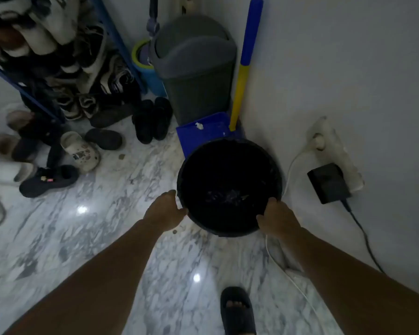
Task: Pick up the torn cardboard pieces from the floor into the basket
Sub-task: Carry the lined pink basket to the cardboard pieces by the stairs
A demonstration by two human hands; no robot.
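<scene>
Both hands on basket, by the wall.
Round black basket (230, 151), dark inside, contents unclear; left hand (163, 210) and right hand (277, 220) grip its near rim, beside blue dustpan (203, 134).

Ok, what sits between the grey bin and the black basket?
Head view: a blue dustpan with a yellow-and-blue handle lies between the grey bin and the black basket, a white scrap on it.

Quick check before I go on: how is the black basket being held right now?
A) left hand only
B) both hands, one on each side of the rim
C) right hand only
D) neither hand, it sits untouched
B: the left hand and the right hand each have a grip on opposite sides of the black basket rim.
</scene>
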